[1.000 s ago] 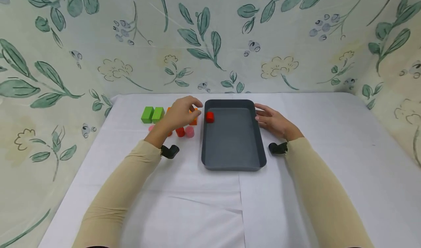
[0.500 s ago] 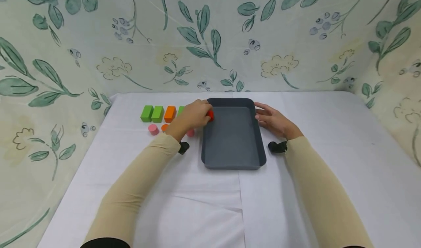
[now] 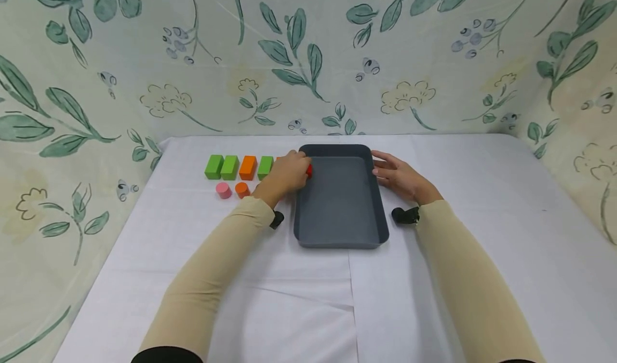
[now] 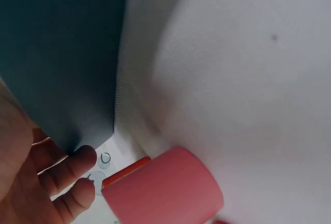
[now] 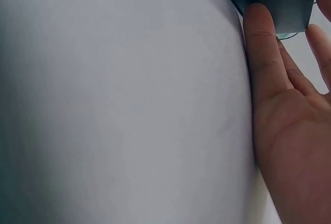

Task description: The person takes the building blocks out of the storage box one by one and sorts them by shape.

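The grey tray lies in the middle of the white table. My left hand reaches over its left rim, thumb and fingers at a red cylinder just inside the wall; it seems to pinch it, though the hand covers part of it. In the left wrist view, curled fingers show beside the tray's outer wall, and the thumb is hidden. My right hand touches the tray's right side with extended fingers. The right wrist view shows its thumb against the tray wall.
Left of the tray stand green blocks and an orange block in a row. A pink cylinder and an orange cylinder sit before them. My left forearm hides others; another pink cylinder appears near the left wrist.
My left hand has moved right from above the blocks to the red cylinder at the tray's left wall. The right hand and the tray have stayed put.
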The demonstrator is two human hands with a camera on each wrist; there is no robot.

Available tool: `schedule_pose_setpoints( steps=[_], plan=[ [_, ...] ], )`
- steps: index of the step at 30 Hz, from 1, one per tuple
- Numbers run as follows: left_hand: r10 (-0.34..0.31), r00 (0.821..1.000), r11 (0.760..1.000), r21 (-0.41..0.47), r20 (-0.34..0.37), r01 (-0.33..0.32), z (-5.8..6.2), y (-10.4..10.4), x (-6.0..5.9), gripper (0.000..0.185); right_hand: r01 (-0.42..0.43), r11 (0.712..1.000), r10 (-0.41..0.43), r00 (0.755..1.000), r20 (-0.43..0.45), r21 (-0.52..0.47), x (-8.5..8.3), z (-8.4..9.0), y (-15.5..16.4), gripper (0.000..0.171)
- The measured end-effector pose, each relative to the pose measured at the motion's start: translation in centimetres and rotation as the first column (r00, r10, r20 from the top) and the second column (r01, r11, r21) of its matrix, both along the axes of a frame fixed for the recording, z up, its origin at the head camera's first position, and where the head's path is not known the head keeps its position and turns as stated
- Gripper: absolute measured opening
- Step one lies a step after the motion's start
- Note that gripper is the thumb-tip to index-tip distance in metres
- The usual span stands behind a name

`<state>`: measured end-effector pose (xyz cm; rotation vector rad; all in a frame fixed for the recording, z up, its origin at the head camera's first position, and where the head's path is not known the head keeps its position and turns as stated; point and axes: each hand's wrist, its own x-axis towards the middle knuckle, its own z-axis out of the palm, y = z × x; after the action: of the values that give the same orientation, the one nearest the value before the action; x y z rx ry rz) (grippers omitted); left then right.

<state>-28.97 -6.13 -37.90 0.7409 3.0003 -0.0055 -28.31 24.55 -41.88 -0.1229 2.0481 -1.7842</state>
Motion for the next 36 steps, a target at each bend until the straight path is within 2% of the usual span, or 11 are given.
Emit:
schedule_pose_setpoints(
  steps=[12, 21, 24, 32, 36],
  plan=[
    [0.021, 1.000, 1.000, 0.001, 0.021, -0.021, 0.19, 0.17, 0.20, 0.039, 0.003, 1.000, -0.003, 1.000, 0.002, 0.003, 0.25, 0.25, -0.27, 0.072],
    [-0.018, 0.994, 1.000, -0.002, -0.110, 0.018, 0.08, 0.13, 0.15, 0.033, -0.001, 1.000, 0.001, 1.000, 0.000, -0.007, 0.39, 0.43, -0.25, 0.072],
    [-0.023, 0.992, 0.999, 0.027, -0.121, 0.026, 0.11, 0.22, 0.23, 0.033, -0.008, 1.000, 0.008, 1.000, -0.006, -0.007, 0.45, 0.46, -0.26, 0.072],
    [-0.047, 0.999, 0.989, 0.142, -0.013, 0.048, 0.00, 0.70, 0.19, 0.036, -0.017, 1.000, 0.017, 1.000, -0.006, -0.013, 0.44, 0.50, -0.19, 0.072],
    [-0.084, 0.996, 0.989, 0.120, -0.010, 0.085, -0.33, 0.84, 0.17, 0.038, -0.013, 1.000, 0.013, 1.000, -0.003, -0.006, 0.41, 0.46, -0.13, 0.073]
  ],
)
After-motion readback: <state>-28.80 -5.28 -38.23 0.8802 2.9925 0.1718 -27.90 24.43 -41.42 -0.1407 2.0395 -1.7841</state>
